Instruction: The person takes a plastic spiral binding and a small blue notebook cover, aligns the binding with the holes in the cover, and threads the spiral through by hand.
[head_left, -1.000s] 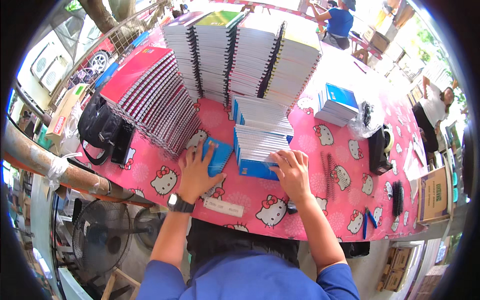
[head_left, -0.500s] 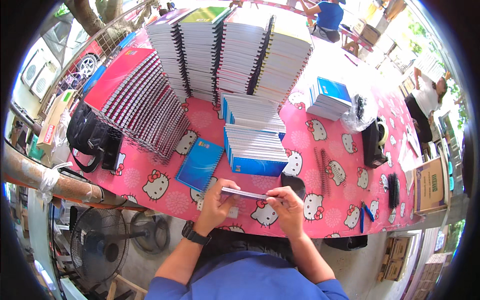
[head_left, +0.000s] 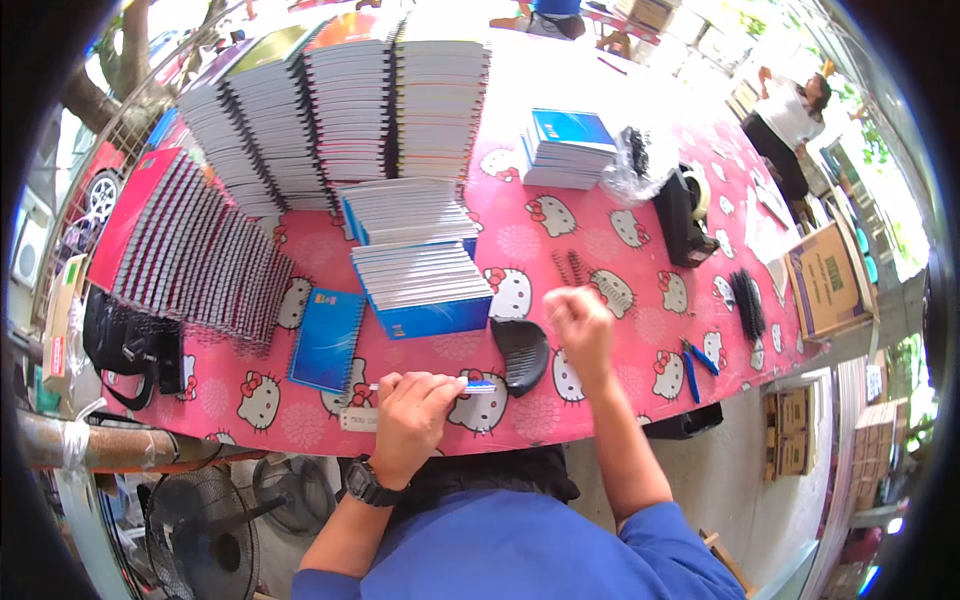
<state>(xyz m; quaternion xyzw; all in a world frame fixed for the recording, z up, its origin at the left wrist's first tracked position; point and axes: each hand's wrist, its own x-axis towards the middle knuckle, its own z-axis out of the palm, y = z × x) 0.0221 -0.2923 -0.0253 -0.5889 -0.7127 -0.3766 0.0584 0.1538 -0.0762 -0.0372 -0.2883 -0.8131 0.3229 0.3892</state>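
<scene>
My left hand (head_left: 412, 418), fingers wrapped over it, grips a thin blue-covered pad of paper (head_left: 482, 387) near the table's front edge. To its right, my right hand (head_left: 582, 325) is raised with bent fingers drawn together, just below some dark binding coils (head_left: 570, 268) on the tablecloth. Whether a coil is between those fingertips I cannot make out. A blue spiral notebook (head_left: 327, 340) lies beyond my left hand. Beside it stand rows of small white-paged, blue-covered notebooks (head_left: 425, 285). Between my hands sits a black curved object (head_left: 520, 357) with a ridged edge.
Tall notebook stacks (head_left: 345, 110) and a red-covered spiral stack (head_left: 190, 250) fill the left. Farther right are a blue notebook stack (head_left: 568, 150), a plastic bag (head_left: 635, 170), a tape dispenser (head_left: 685, 215), black coils (head_left: 747, 305) and blue-handled pliers (head_left: 700, 368). A person (head_left: 785, 125) stands beyond.
My right hand has let go of the pad and moved up and right towards the coils. The left hand now holds the pad alone, lower down. The view has swung right.
</scene>
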